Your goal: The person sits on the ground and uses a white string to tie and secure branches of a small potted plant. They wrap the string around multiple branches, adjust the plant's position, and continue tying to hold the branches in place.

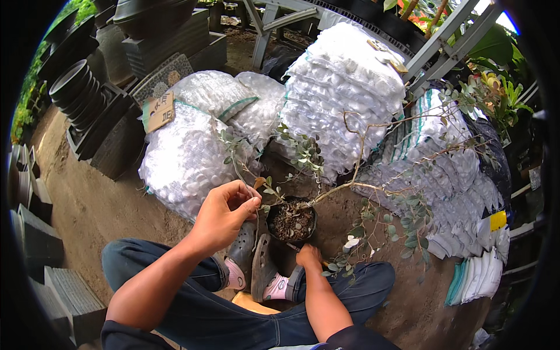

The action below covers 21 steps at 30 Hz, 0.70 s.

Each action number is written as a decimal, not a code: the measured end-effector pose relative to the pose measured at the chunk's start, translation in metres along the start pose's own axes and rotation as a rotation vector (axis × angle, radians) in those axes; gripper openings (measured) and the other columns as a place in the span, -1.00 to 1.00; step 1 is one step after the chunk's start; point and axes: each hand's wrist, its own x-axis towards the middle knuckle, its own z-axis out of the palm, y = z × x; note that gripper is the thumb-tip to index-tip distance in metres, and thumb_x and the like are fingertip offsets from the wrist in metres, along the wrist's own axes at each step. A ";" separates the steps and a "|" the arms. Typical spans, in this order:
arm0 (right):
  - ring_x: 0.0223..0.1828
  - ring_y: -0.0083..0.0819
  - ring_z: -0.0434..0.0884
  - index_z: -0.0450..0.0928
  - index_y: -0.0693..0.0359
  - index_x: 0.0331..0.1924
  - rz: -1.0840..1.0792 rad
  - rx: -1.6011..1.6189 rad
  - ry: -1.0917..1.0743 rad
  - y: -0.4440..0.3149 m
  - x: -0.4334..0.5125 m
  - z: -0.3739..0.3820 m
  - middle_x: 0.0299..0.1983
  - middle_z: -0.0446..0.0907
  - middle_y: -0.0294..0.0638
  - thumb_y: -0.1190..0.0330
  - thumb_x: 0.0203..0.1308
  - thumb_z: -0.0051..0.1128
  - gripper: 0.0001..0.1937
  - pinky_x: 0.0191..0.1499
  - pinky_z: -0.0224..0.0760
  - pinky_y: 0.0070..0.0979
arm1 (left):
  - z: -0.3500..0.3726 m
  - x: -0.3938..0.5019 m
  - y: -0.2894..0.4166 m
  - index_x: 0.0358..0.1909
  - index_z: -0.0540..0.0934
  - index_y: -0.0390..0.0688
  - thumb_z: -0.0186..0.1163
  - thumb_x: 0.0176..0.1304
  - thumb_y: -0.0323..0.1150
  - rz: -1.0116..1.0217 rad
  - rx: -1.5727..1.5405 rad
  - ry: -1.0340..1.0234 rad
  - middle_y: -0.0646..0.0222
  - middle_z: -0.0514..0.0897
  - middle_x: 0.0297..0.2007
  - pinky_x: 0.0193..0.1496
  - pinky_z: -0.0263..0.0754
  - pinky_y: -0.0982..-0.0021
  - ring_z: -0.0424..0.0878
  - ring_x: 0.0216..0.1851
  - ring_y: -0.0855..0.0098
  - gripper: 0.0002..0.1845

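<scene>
My left hand (221,216) pinches a thin pale strand (236,164), a stem or a wire, between thumb and fingers. The strand rises past small green leaves and hangs down below the hand. To the right stands a black plant pot (272,225) with coarse brown growing medium (291,221). From it a young woody tree (337,189) leans far to the right, its branches bare in parts and partly wound with wire. Just below the pot, my right hand (309,256) is closed around a slim tool (324,263) with a yellowish handle, mostly hidden by the fingers.
White mesh sacks of pale stones (192,162) lie close beyond the pot, with a taller stack (341,96) behind. Black pots (76,96) and dark planters (76,302) stand at left. A metal frame (437,48) rises at upper right. My clogs (261,267) flank the pot's near side.
</scene>
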 end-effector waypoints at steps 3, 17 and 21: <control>0.31 0.07 0.68 0.76 0.24 0.15 -0.019 0.115 -0.001 -0.008 -0.005 -0.017 0.25 0.71 0.12 0.14 0.37 0.33 -0.58 0.34 0.55 -0.05 | 0.001 -0.002 0.000 -0.16 0.65 -0.32 0.29 0.55 -0.43 0.032 0.008 0.023 0.45 0.69 -0.35 -0.15 0.59 0.47 0.62 -0.28 0.64 -0.86; 0.05 -0.45 0.71 0.64 0.37 0.24 -0.920 1.296 -0.814 -0.062 -0.120 -0.093 0.01 0.76 -0.15 0.07 0.66 0.07 -0.52 0.13 0.55 -0.44 | -0.003 -0.014 -0.006 -0.15 0.74 -0.38 0.36 0.39 -0.42 0.112 0.425 -0.102 0.01 0.76 -0.33 -0.16 0.65 0.22 0.81 -0.29 0.17 -0.82; -0.21 -0.55 0.66 0.72 0.37 0.01 -0.890 1.288 -0.572 -0.072 -0.138 -0.095 -0.25 0.74 -0.28 0.24 0.59 0.25 -0.71 -0.03 0.54 -0.50 | 0.000 -0.014 -0.006 -0.10 0.76 -0.35 0.36 0.43 -0.47 0.134 0.446 -0.172 0.18 0.82 -0.30 -0.16 0.64 0.35 0.74 -0.29 0.50 -0.85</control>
